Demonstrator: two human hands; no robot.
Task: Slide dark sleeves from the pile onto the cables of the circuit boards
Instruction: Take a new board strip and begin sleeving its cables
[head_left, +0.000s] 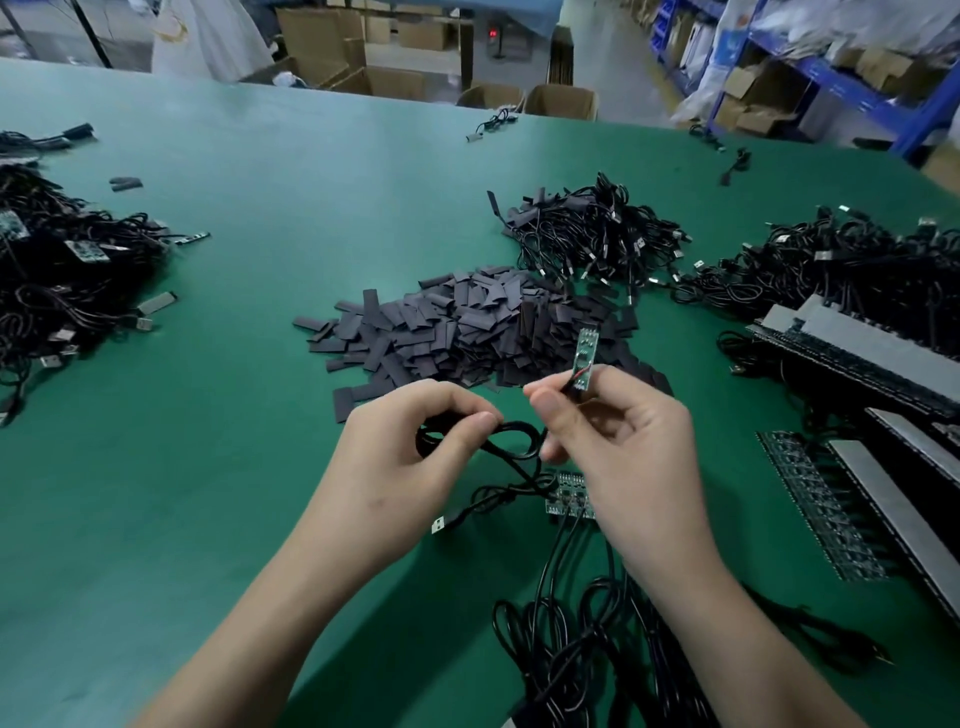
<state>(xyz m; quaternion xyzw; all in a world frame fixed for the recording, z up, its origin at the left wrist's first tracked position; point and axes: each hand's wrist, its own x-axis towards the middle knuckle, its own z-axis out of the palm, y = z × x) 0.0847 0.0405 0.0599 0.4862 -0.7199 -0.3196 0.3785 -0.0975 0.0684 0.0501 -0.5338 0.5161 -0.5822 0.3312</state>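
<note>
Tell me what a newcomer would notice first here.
The two hands at the middle: the right hand pinches a small circuit board by its lower end, the left hand holds its black cable. Just behind them lies a big pile of dark sleeves on the green table.

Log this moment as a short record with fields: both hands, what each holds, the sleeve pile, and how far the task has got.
left hand: grips a loop of the black cable
right hand: pinches the lower end of the circuit board, which points up
sleeve pile: lies on the green table beyond the hands, untouched
plug: at a cable's end, below the left hand
progress: no sleeve seen on the held cable yet
</note>
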